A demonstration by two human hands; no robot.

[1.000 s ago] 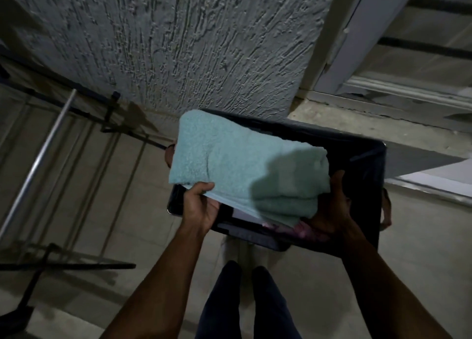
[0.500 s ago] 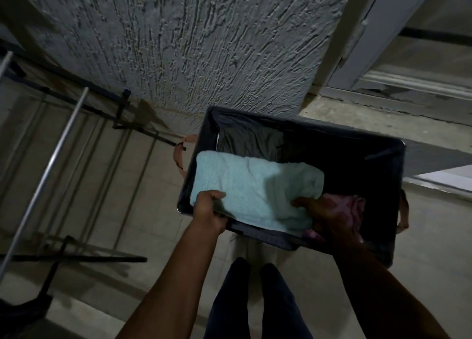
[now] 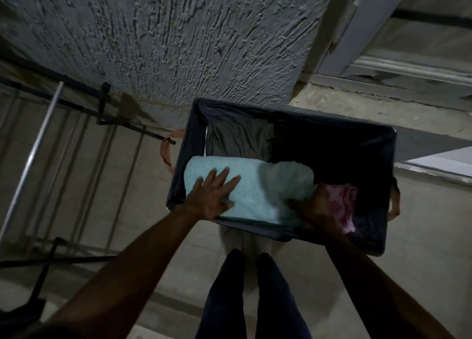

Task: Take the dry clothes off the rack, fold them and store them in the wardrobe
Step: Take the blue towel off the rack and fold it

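A folded light-blue towel [image 3: 265,185] lies in the near left part of a dark rectangular laundry basket [image 3: 301,113] on the floor. My left hand [image 3: 212,195] rests flat on the towel's left end with its fingers spread. At the towel's right end is my right hand [image 3: 314,205], its thumb laid against the towel; its fingers are hidden between the towel and a pink patterned cloth [image 3: 343,203]. A dark grey garment [image 3: 237,139] lies folded at the back of the basket.
The drying rack [image 3: 38,144], metal rods on a black frame, stands to the left. A rough plastered wall [image 3: 178,37] rises behind the basket, with a door frame [image 3: 339,32] at the upper right. My legs [image 3: 245,292] stand just before the basket on the tiled floor.
The towel has gone from held above the basket down into it. My left hand let go of its edge and now lies flat on top.
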